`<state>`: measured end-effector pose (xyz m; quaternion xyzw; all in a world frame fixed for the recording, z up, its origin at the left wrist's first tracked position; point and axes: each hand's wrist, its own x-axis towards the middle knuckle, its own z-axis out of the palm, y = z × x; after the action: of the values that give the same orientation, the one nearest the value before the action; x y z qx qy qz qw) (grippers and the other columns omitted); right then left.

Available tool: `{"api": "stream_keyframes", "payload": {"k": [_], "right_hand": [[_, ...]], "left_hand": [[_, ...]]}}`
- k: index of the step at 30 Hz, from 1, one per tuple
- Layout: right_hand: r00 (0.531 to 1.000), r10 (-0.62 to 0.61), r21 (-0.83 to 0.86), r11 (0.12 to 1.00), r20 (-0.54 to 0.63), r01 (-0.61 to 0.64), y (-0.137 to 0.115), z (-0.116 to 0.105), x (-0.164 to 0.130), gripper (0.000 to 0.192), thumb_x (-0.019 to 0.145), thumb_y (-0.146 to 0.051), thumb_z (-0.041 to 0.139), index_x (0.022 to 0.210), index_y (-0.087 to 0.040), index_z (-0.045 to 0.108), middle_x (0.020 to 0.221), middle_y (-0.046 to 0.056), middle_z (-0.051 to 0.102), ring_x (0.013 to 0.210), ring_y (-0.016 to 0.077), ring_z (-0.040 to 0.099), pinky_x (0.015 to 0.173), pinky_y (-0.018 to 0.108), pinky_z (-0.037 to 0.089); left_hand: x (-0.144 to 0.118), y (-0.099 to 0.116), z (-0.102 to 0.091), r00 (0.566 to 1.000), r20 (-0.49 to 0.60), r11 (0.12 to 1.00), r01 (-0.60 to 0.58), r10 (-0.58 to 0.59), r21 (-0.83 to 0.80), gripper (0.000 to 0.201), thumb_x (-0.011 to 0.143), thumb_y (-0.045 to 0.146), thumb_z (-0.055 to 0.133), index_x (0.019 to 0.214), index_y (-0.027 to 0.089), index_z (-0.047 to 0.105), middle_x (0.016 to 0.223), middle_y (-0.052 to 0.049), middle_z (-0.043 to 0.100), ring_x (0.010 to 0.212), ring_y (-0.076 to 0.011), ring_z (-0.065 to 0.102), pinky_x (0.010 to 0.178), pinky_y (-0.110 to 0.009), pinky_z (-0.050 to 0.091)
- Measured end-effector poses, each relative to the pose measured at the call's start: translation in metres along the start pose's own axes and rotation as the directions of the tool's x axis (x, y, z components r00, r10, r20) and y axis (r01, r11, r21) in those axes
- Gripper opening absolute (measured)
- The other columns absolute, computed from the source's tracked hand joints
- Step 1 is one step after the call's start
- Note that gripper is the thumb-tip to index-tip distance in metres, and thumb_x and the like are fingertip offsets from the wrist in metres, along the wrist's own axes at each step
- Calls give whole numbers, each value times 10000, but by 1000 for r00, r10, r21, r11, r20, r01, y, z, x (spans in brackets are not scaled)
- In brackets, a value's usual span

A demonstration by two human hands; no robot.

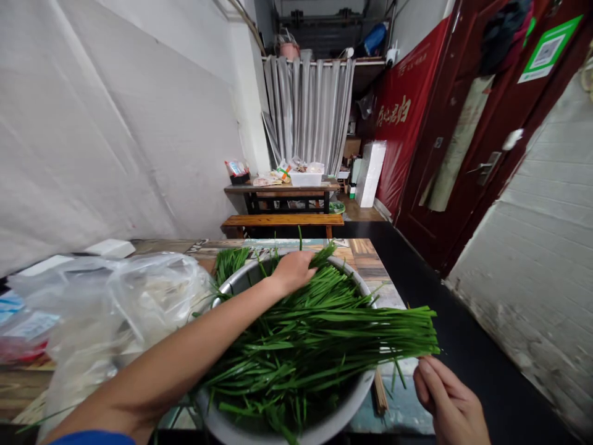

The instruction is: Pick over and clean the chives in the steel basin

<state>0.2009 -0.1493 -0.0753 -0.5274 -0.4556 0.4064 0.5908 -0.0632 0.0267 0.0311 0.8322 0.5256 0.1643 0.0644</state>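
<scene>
White wall along the left, dark red door and red banner along the right, grey curtain at the far end. Wooden tabletop in the foreground, carrying a large metal bowl heaped with long green chives. Chive stalks lying across the bowl, cut ends jutting past its right rim. Crumpled clear plastic bag just left of the bowl, touching its rim. Further back, a second table with a white tub and packets on it, a wooden bench in front, a white box standing on the floor beside. Left hand stretched over the far side of the bowl, palm down, fingers curled into the chives near the far rim, gripping a bunch. Right hand low at the right, off the bowl's edge, fingers loosely bent and partly open, fingertips just under the jutting stalk ends, touching or nearly touching one thin strand; firm hold impossible to tell.
</scene>
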Motion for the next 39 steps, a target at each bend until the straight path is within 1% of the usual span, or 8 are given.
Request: {"api": "stream_keyframes", "payload": {"k": [4, 7, 10, 13, 18, 29, 32, 39], "right_hand": [[997, -64, -80, 994, 53, 68, -1, -6, -1, 401, 814, -428, 524, 497, -189, 465, 502, -24, 380, 475, 125, 350, 454, 237, 295], [992, -99, -121, 987, 75, 107, 0, -13, -3, 433, 819, -427, 510, 463, -189, 444, 479, -20, 389, 460, 125, 359, 457, 243, 284], [992, -111, -125, 985, 58, 118, 4, -18, -4, 436, 827, -407, 507, 459, -187, 430, 471, -24, 379, 455, 121, 349, 461, 247, 266], [990, -103, -114, 987, 92, 114, 7, -21, -3, 414, 834, -402, 505, 483, -189, 447, 493, -20, 390, 475, 127, 352, 468, 244, 277], [981, -13, -85, 996, 196, 30, 8, -24, 3, 347, 826, -433, 508, 576, -194, 529, 527, -18, 415, 457, 120, 349, 425, 226, 292], [997, 39, -2, 999, 73, -38, 5, -16, -2, 315, 806, -427, 537, 595, -194, 547, 558, -21, 416, 475, 112, 332, 416, 213, 280], [995, 36, -2, 999, 89, -36, 2, -15, -3, 333, 817, -420, 524, 575, -192, 524, 546, -28, 394, 469, 108, 311, 414, 215, 257], [995, 13, 1, 1000, 95, -14, 4, -16, -1, 332, 820, -410, 524, 577, -183, 525, 528, -35, 364, 456, 100, 287, 406, 219, 234]], "left_hand": [[-4, 5, 5, 996, 79, 983, -36, 51, -179, 666, 670, 400, 647, 1265, 179, 444, 1098, -103, 608, 950, -236, 572, 798, -291, 413], [-1, -1, 4, 996, 85, 983, -6, 22, -181, 349, 749, 329, 569, 1054, 170, 628, 927, -68, 669, 820, -183, 598, 752, -251, 413], [-1, -6, 6, 981, 163, 983, -81, 108, -164, 210, 741, 302, 578, 849, 175, 705, 832, -48, 681, 757, -158, 594, 707, -221, 405], [-2, -4, 16, 976, 138, 981, -149, 166, -126, 195, 733, 280, 591, 844, 174, 711, 851, -58, 670, 781, -165, 584, 705, -225, 403], [7, 8, 30, 993, 48, 987, -102, 108, -125, 191, 764, 248, 559, 863, 181, 707, 820, -52, 660, 793, -164, 574, 737, -237, 409], [17, 33, 43, 964, 34, 965, -262, 262, -3, 216, 753, 309, 592, 872, 171, 707, 833, -97, 617, 844, -226, 550, 769, -319, 401], [18, 35, 41, 973, 39, 974, -228, 228, -17, 172, 741, 263, 598, 818, 164, 715, 820, -91, 637, 838, -222, 561, 773, -317, 408], [26, 28, 31, 999, 34, 907, -1, 16, -420, 220, 720, 261, 582, 828, 120, 711, 836, -64, 696, 757, -173, 614, 707, -255, 446]]}}
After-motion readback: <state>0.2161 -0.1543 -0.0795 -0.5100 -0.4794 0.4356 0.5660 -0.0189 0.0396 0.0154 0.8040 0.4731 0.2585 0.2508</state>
